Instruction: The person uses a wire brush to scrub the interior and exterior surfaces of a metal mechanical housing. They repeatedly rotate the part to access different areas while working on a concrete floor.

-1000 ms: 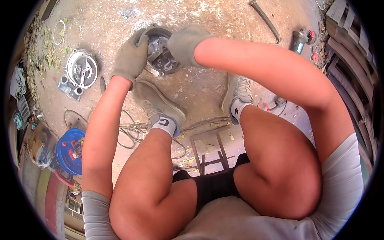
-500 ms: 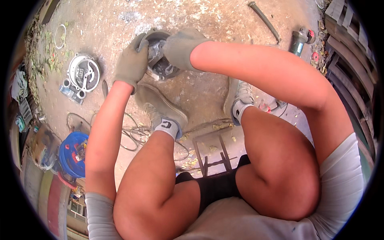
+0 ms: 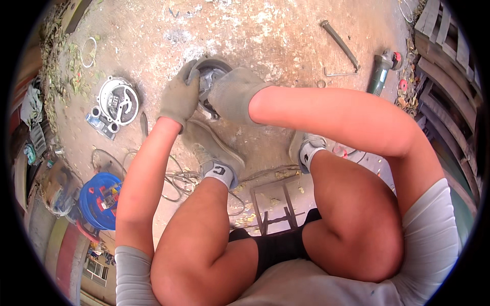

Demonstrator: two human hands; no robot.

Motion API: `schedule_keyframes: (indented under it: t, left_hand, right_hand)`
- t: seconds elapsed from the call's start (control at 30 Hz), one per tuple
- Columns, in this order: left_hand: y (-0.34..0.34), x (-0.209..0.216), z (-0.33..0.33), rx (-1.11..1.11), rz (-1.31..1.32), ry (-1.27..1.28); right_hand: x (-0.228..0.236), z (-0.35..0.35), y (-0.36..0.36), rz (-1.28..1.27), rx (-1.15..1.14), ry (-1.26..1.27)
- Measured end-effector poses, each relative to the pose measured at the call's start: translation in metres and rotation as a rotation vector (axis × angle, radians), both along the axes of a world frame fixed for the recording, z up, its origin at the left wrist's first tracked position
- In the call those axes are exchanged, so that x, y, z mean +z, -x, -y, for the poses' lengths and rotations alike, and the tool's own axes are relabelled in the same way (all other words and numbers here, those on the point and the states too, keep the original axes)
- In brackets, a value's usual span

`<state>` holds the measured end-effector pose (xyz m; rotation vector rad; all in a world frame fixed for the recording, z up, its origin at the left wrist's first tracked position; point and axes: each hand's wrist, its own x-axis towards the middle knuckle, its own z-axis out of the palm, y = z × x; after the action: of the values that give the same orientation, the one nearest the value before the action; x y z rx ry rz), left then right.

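Your gloved left hand [image 3: 178,97] has its fingers curled tight on the round metal housing [image 3: 212,76] at 12 o'clock. Your right hand [image 3: 232,94] clamps it too. A similar round cover [image 3: 117,99] lies at 10 o'clock.

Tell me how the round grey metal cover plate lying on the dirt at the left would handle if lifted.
The round grey metal cover plate looks like cast metal, so probably stiff and fairly heavy for its size. It lies flat on the dirt ground, so it seems unlikely to roll. The fittings at its lower edge may make it hang unevenly when gripped.
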<state>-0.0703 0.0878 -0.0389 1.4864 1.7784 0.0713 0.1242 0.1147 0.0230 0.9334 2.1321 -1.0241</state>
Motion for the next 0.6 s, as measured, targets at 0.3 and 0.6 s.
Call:
schedule_keyframes:
  t: [0.3, 0.6]
  left_hand:
    - [-0.019, 0.013, -0.016, -0.056, -0.074, 0.033]
    - [-0.028, 0.018, -0.011, -0.055, -0.112, 0.049]
  right_hand:
    - [-0.027, -0.010, -0.029, 0.094, -0.114, 0.021]
    - [-0.055, 0.005, -0.033, 0.126, -0.216, 0.162]
